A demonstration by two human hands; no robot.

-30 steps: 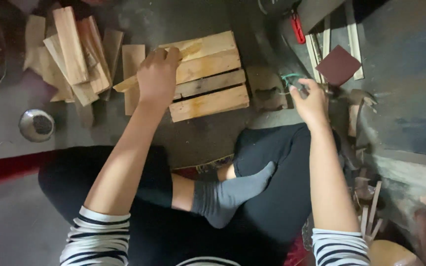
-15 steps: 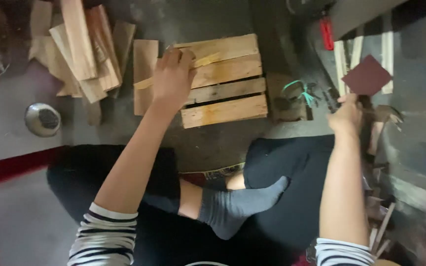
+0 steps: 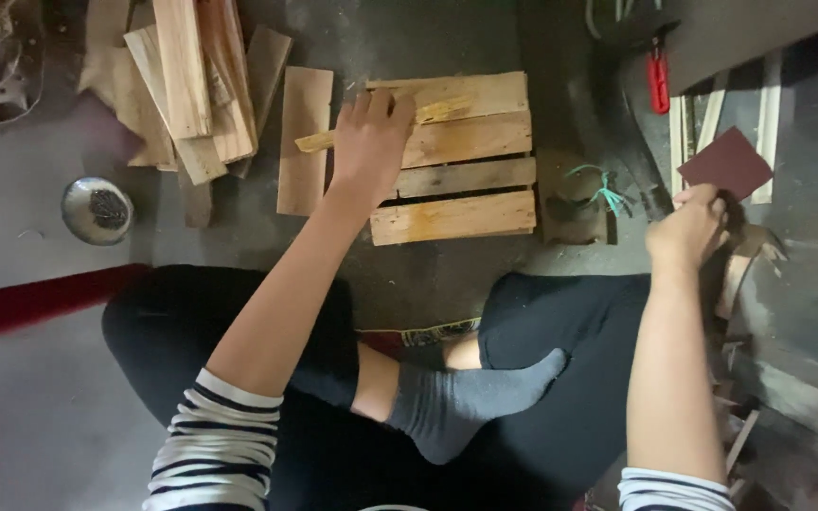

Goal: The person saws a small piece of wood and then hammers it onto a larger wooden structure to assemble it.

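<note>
The small slatted wooden panel looked nailed together. The left hand lay flat on it, gripping nothing. The right hand pinched a sandpaper sheet; sanding looked not yet begun.

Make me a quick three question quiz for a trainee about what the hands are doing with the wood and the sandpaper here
1. True or false: the left hand rests on the slatted wooden panel, over a thin wood strip.
2. What does the right hand hold up?
A. a red-handled tool
B. a dark reddish sheet of sandpaper
C. a metal bowl
3. Fill in: the small metal bowl sits on the floor to the ____ of the loose plank pile, nearer the person.

Key: 1 true; 2 B; 3 left
</note>
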